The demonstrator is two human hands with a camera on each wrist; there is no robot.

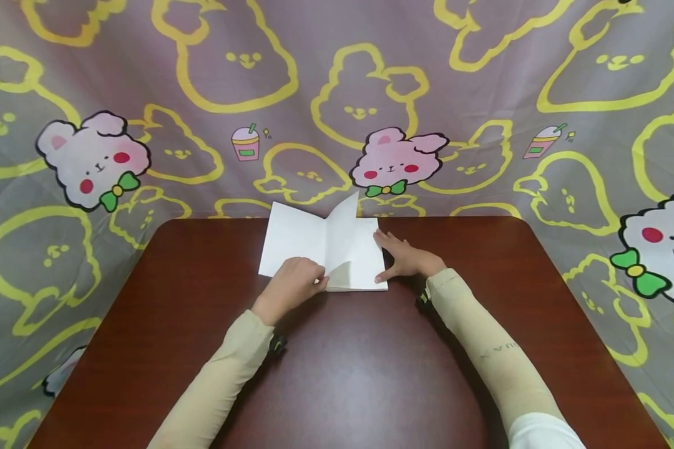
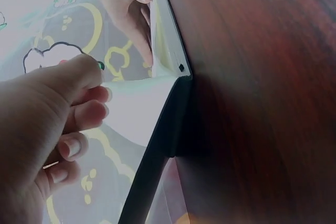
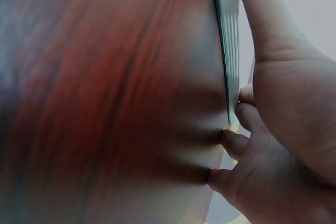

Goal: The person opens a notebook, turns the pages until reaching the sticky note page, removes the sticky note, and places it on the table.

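A book with blank white pages (image 1: 294, 240) lies spread on the table, one page (image 1: 342, 234) standing up near its middle. My left hand (image 1: 292, 280) is at the lower edge by the spine, pinching that page between thumb and index finger; the left wrist view shows the page running from the fingertips (image 2: 93, 72) to the spine. My right hand (image 1: 407, 255) rests along the right edge with thumb and fingers spread. In the right wrist view its thumb lies against the page block (image 3: 228, 35), while some fingertips (image 3: 219, 176) touch the table.
The brown wooden table (image 1: 337, 362) has rounded far corners. A patterned curtain (image 1: 337, 93) with cartoon bears hangs behind and at both sides. The book lies close to the table's far edge.
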